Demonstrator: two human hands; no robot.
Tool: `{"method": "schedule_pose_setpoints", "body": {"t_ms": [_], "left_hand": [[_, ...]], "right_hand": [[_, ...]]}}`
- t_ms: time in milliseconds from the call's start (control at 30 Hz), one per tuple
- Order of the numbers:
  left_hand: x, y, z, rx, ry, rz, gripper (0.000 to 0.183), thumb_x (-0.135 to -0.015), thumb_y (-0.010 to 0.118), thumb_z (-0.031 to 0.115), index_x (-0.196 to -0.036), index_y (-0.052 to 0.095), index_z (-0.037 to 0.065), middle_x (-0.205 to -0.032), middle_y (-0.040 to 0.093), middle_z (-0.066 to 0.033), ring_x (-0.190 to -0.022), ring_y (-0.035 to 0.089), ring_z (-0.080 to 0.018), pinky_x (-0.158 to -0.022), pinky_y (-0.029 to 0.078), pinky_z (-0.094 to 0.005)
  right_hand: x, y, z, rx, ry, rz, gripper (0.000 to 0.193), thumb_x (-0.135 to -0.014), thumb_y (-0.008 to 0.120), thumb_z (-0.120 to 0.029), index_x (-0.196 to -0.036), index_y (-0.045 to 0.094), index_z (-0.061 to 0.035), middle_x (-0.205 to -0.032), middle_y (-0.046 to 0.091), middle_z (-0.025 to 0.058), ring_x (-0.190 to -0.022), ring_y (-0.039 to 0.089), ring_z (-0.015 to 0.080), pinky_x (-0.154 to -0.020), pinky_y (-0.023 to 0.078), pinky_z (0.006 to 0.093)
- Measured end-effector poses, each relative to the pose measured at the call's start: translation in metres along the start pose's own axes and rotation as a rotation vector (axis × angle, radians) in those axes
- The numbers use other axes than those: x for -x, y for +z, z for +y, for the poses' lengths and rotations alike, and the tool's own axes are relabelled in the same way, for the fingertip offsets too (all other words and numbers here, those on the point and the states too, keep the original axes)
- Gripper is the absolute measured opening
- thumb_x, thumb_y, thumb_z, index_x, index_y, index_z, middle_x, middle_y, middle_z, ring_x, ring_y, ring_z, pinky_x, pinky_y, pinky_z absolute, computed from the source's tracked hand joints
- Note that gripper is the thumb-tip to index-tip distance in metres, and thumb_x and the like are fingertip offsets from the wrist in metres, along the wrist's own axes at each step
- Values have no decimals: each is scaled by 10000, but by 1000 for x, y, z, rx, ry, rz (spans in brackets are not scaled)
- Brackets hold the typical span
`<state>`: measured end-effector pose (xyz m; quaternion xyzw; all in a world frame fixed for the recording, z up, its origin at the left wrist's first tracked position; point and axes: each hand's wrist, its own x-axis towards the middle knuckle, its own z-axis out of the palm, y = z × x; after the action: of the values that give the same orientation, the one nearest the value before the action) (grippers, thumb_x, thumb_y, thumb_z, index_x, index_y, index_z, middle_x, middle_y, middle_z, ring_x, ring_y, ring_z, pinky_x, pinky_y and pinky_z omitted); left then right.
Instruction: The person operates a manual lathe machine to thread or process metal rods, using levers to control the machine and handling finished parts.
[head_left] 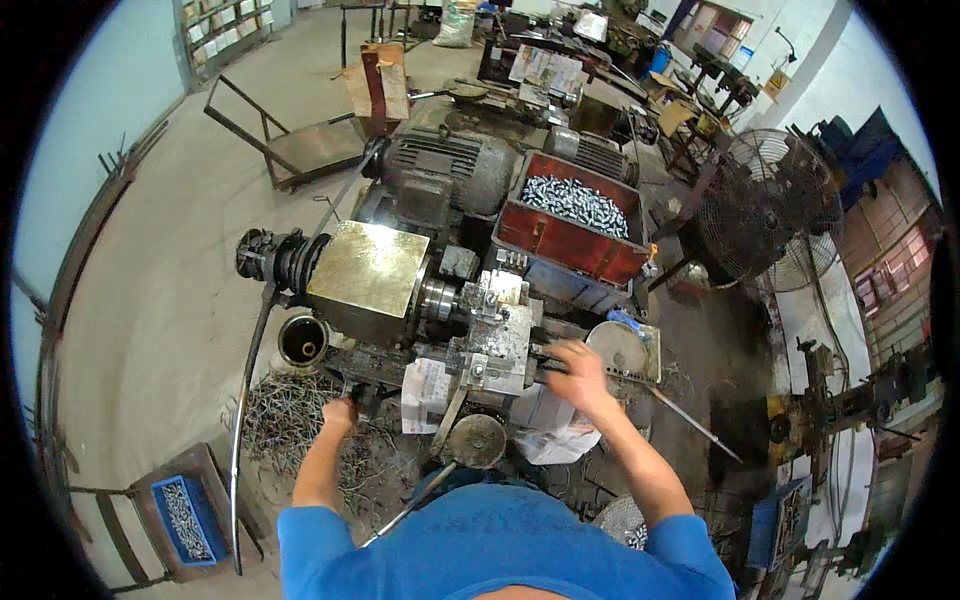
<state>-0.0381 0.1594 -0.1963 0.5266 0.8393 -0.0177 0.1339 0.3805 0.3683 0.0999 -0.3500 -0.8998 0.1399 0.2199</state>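
Observation:
A small lathe-like machine [500, 335] with a greasy metal slide block stands in front of me. My left hand [341, 411] is closed at the machine's lower left, around what looks like a dark handle. My right hand [578, 370] is at the right side of the slide block, thumb and fingers apart around dark metal parts. Its fingertips are partly blurred, and I see nothing held in it. The spindle chuck [438, 300] sits between the slide block and a brass-coloured housing cover [370, 268]. A round handwheel or disc [477, 441] is close to my body.
A red bin [570, 240] full of shiny small metal parts stands behind the machine, beside a large motor [450, 175]. Metal shavings [290, 420] heap at the left. A blue tray [188, 520] of parts lies lower left. A large fan [765, 205] stands right.

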Motion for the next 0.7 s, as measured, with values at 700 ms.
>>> {"method": "schedule_pose_setpoints", "body": {"t_ms": [700], "left_hand": [[195, -148, -39, 438, -832, 442, 646, -853, 321, 584, -829, 645, 26, -793, 616, -211, -777, 581, -409, -708, 430, -482]], "right_hand": [[-143, 124, -23, 306, -378, -247, 179, -538, 600, -191, -633, 638, -43, -741, 617, 105, -846, 546, 286, -823, 428, 349]]}}
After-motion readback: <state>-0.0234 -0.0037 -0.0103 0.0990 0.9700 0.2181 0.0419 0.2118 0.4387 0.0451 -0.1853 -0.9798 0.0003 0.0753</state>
